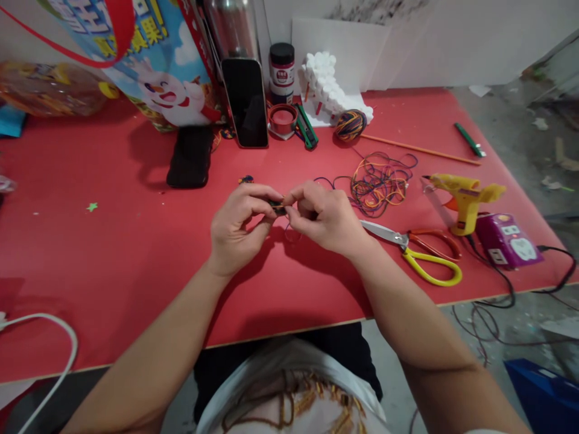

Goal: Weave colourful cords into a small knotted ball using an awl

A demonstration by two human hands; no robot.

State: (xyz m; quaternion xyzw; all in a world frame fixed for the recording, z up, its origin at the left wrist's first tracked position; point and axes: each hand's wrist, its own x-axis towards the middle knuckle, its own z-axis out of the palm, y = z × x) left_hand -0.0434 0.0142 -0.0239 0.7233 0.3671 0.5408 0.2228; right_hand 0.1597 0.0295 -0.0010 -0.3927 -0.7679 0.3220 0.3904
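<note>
Above the middle of the red table, my left hand pinches a small dark piece with some thread on it. My right hand meets it from the right, its thumb and index finger closed at the piece's edge; what lies between those fingertips is too small to name. A loose tangle of multicoloured thread lies right of my right hand, and a strand runs from it toward my fingers. Behind the tangle sits a wound ball of the same thread. A small dark coloured bit rests just behind my left hand.
Scissors, a yellow glue gun and a purple power box lie to the right. A propped phone, black case, green cutter, jar and white model stand behind. A thin stick lies back right.
</note>
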